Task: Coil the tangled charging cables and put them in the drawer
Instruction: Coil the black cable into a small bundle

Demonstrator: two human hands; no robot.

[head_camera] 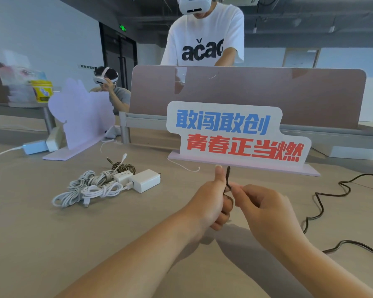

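Where the hands meet above the table (41, 244): one dark cable (227, 177) pinched between both, at 6 o'clock from the sign (235, 136).
left hand (211, 203): fingers curled round the lower part of the dark cable, thumb straight up beside its upright end.
right hand (265, 209): thumb and fingertips pinching the same cable, touching the left hand.
dark lead (319, 202): snaking over the table at 3 o'clock from the hands; any link to the held cable hidden behind the right hand.
white cables (88, 188): tangled heap on the table at 10 o'clock from the hands.
white charger (146, 179): touching the heap at its 3 o'clock.
braided cable (124, 167): coiled at 1 o'clock of the heap.
sign: upright at 12 o'clock from the hands, blue and red characters.
divider (267, 93): standing behind the sign.
person in a white T-shirt (205, 35): beyond the divider at 12 o'clock, headset on.
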